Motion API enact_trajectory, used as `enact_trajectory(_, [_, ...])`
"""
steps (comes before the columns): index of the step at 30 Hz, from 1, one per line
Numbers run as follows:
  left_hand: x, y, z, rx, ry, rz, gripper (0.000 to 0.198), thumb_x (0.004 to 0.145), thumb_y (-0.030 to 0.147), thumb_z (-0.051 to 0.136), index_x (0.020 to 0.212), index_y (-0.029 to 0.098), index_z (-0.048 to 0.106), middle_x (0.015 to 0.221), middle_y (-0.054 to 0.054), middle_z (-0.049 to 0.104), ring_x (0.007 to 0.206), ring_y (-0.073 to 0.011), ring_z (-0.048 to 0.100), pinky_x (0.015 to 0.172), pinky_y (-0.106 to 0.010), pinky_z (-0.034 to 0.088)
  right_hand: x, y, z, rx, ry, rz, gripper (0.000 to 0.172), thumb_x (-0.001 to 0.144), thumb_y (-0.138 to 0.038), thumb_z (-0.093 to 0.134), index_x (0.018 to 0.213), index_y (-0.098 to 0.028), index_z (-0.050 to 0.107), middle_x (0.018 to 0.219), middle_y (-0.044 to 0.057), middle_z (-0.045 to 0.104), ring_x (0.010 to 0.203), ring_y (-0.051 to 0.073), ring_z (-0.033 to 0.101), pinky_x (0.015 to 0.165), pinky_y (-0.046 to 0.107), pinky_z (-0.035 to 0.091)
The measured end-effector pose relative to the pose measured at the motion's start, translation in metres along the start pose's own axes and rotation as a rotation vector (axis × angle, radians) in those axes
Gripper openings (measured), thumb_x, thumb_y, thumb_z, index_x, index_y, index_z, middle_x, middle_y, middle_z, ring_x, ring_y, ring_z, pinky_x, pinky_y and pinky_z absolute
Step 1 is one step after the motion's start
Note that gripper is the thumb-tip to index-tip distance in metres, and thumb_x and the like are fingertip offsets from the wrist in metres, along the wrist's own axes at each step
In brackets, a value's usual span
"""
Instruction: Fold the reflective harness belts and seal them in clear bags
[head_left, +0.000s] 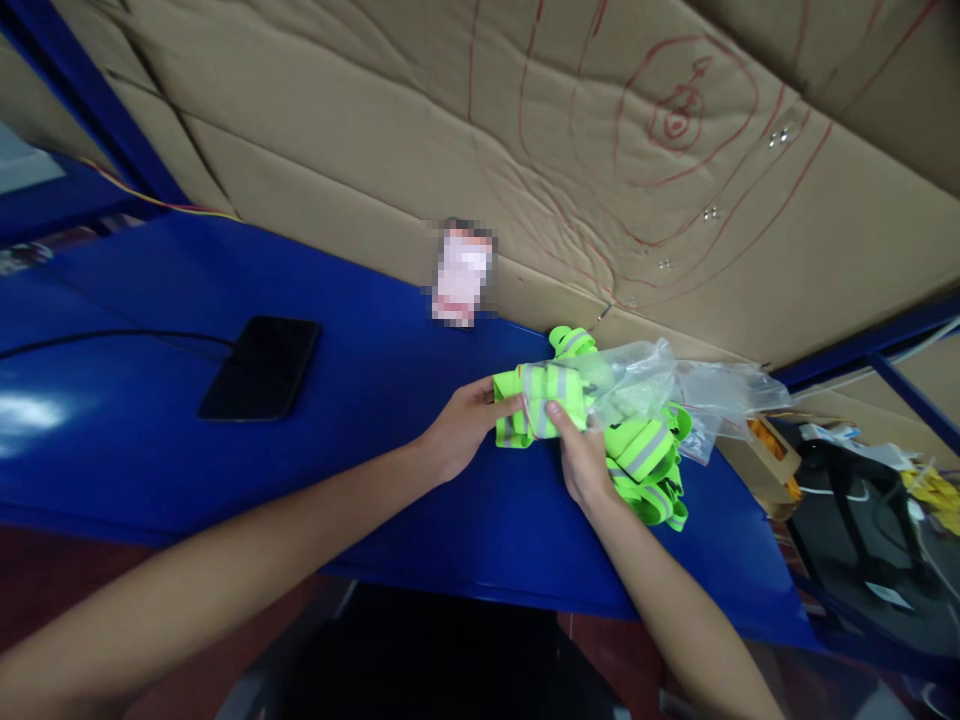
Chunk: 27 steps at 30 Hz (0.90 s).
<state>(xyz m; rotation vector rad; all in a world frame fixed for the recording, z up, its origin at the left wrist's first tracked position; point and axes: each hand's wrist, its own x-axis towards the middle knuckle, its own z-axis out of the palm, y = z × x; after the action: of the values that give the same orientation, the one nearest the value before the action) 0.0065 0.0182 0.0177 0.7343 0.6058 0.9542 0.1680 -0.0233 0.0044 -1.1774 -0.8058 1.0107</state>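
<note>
A folded neon-green reflective strap with grey bands is held between both hands above the blue table. My left hand is closed on its left end, thumb on top. Around its right part lies a clear plastic bag, its far end stretching to the right. My right hand pinches the strap through or at the edge of this bag, thumb on top; which, I cannot tell. Beyond and under the right wrist lies a loose pile of similar green straps.
The blue table meets a cardboard wall with red drawn lines. A phone-like thing, pixelated, leans there. At left lies a black tablet-like device with a cable. An open carton and a black chair-like object are at right.
</note>
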Motion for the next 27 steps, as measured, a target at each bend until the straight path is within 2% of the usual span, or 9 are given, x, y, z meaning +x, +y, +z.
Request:
enact_trajectory(6, [-0.001, -0.001, 0.004, -0.126, -0.042, -0.005, 0.043, 0.071, 0.026, 0.093, 0.110, 0.016, 0.076, 0.109, -0.008, 0.078, 0.103, -0.0221, 0.072, 0.096, -0.035, 0.054, -0.002, 0.004, -0.003, -0.127, -0.103, -0.023, 0.076, 0.074, -0.044, 0.089, 0.140, -0.020, 0.063, 0.138, 0.010, 0.070, 0.135, 0.029, 0.062, 0.119, 0.048, 0.047])
enact_trajectory(12, [0.004, -0.003, -0.002, -0.146, -0.131, -0.015, 0.041, 0.074, 0.026, 0.090, 0.113, 0.018, 0.077, 0.116, -0.008, 0.077, 0.110, -0.0237, 0.070, 0.101, -0.036, 0.051, -0.004, 0.001, -0.006, -0.190, -0.191, -0.054, 0.067, 0.079, -0.044, 0.086, 0.139, -0.023, 0.064, 0.136, 0.008, 0.071, 0.132, 0.026, 0.064, 0.121, 0.047, 0.045])
enact_trajectory(16, [0.004, 0.003, -0.002, -0.039, -0.157, 0.016, 0.041, 0.080, 0.033, 0.086, 0.117, 0.020, 0.077, 0.119, -0.008, 0.077, 0.113, -0.0251, 0.068, 0.098, -0.035, 0.049, -0.004, 0.002, -0.005, -0.204, -0.189, -0.064, 0.059, 0.078, -0.047, 0.085, 0.130, -0.022, 0.070, 0.133, 0.007, 0.072, 0.132, 0.027, 0.063, 0.124, 0.048, 0.040])
enact_trajectory(20, [0.001, 0.007, 0.002, 0.063, -0.129, 0.064, 0.037, 0.084, 0.036, 0.081, 0.117, 0.021, 0.077, 0.118, -0.007, 0.077, 0.116, -0.0254, 0.066, 0.097, -0.034, 0.048, -0.004, 0.000, -0.003, -0.170, -0.165, -0.074, 0.060, 0.079, -0.050, 0.084, 0.130, -0.022, 0.071, 0.131, 0.007, 0.073, 0.131, 0.026, 0.064, 0.123, 0.047, 0.042])
enact_trajectory(23, [0.001, 0.010, 0.003, -0.004, -0.146, 0.027, 0.030, 0.084, 0.032, 0.079, 0.112, 0.021, 0.078, 0.117, -0.007, 0.077, 0.113, -0.0254, 0.068, 0.095, -0.035, 0.050, -0.004, -0.003, -0.002, -0.150, -0.125, -0.099, 0.066, 0.078, -0.048, 0.085, 0.136, -0.022, 0.067, 0.131, 0.006, 0.073, 0.130, 0.024, 0.064, 0.123, 0.045, 0.042])
enact_trajectory(27, [0.003, 0.015, 0.001, -0.096, -0.113, 0.004, 0.021, 0.083, 0.026, 0.079, 0.101, 0.016, 0.079, 0.106, -0.008, 0.078, 0.103, -0.0228, 0.071, 0.097, -0.035, 0.053, -0.004, -0.004, -0.002, -0.172, -0.089, -0.116, 0.071, 0.075, -0.048, 0.087, 0.137, -0.022, 0.065, 0.127, 0.006, 0.075, 0.128, 0.024, 0.065, 0.123, 0.044, 0.042])
